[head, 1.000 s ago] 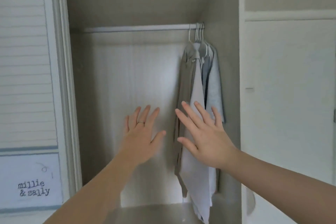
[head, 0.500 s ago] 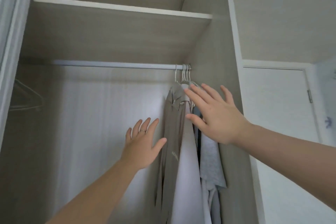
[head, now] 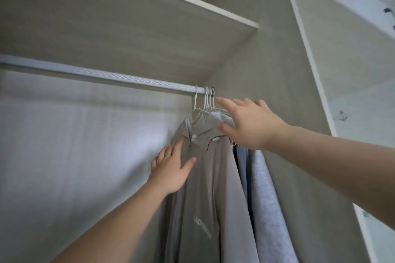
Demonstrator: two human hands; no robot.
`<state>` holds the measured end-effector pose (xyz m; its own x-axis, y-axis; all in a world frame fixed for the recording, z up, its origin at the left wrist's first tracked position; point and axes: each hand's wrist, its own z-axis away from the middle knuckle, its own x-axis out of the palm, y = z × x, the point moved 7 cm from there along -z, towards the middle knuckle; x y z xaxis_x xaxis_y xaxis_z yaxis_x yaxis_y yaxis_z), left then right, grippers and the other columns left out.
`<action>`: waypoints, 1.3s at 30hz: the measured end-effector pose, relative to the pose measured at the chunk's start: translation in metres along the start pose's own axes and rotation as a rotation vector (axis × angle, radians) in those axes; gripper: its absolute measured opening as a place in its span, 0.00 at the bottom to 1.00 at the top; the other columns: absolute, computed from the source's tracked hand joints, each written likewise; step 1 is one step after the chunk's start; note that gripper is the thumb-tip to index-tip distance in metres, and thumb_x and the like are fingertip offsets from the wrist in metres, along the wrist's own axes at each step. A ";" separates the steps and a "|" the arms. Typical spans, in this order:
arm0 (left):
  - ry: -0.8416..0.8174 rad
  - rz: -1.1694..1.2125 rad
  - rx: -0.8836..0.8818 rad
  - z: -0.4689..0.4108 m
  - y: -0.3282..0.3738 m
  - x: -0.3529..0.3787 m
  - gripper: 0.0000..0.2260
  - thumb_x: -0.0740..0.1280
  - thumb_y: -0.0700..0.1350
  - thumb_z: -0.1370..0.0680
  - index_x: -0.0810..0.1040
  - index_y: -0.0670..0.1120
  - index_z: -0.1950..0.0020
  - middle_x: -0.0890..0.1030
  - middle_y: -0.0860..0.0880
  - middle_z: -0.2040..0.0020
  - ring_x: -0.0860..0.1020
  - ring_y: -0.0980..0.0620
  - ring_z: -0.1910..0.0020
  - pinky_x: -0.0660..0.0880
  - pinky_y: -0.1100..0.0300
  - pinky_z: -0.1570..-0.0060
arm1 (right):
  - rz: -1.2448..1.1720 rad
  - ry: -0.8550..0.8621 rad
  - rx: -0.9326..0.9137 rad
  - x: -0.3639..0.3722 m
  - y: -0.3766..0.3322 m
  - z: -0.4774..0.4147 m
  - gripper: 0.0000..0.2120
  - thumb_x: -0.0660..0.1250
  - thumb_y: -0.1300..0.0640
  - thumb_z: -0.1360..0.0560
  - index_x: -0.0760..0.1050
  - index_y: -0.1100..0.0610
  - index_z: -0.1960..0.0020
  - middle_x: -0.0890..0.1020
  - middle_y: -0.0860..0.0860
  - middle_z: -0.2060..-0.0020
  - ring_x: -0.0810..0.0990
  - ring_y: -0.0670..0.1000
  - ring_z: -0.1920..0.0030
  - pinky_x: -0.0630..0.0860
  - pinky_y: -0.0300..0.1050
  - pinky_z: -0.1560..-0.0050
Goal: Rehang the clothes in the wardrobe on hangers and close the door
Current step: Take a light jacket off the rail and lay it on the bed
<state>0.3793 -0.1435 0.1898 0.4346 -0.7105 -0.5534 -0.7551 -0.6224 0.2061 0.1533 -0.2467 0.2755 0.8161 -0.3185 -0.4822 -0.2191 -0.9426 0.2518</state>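
Pale wood-grain panels line the wardrobe as we look up into it from below, with a white-edged shelf slanting across the top. Under the shelf a ribbed, silver-white rail runs from the left edge to the right side wall.

The clothes are bunched at the rail's far right end, against that wall. We see a grey-beige jacket in front, bearing a small line of pale lettering too blurred to read. Just beside it on the right hang a blue garment and a paler, textured blue-grey garment.

The right hand reaches in over the garments' shoulders with its fingers stretched out and grasping nothing, and its thumb is at the jacket's collar. We cannot tell whether the fingertips touch the hangers. The left hand lies flat against the jacket's left side below the collar, fingers straight and released, the thumb spread across the cloth.

Several thin white hangers carry the clothes, their hooks crowded together on the rail. A slim ring shows on one left finger.
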 end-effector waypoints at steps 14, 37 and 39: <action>-0.133 0.547 -0.097 -0.057 -0.013 0.066 0.38 0.56 0.70 0.22 0.47 0.55 0.18 0.54 0.50 0.18 0.53 0.44 0.20 0.53 0.46 0.23 | 0.082 -0.177 0.351 0.072 0.000 -0.083 0.07 0.61 0.61 0.25 0.63 0.56 0.59 0.67 0.53 0.63 0.71 0.59 0.62 0.70 0.48 0.59; 0.027 0.859 -0.055 -0.061 -0.014 0.039 0.36 0.59 0.65 0.20 0.51 0.51 0.18 0.59 0.49 0.19 0.59 0.47 0.22 0.56 0.51 0.25 | -0.065 0.238 0.400 0.047 -0.010 -0.098 0.03 0.56 0.59 0.21 0.68 0.56 0.51 0.67 0.51 0.66 0.71 0.61 0.59 0.67 0.49 0.59; 0.119 0.794 -0.056 -0.055 -0.018 0.027 0.35 0.59 0.64 0.20 0.51 0.51 0.18 0.58 0.48 0.19 0.57 0.46 0.21 0.55 0.52 0.26 | -0.044 0.260 0.374 0.040 -0.008 -0.089 0.05 0.56 0.58 0.21 0.69 0.58 0.49 0.72 0.55 0.62 0.73 0.63 0.58 0.68 0.50 0.59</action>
<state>0.4311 -0.1697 0.2156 -0.1699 -0.9761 -0.1354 -0.8363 0.0701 0.5437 0.2358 -0.2432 0.3290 0.9255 -0.2872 -0.2468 -0.3207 -0.9411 -0.1075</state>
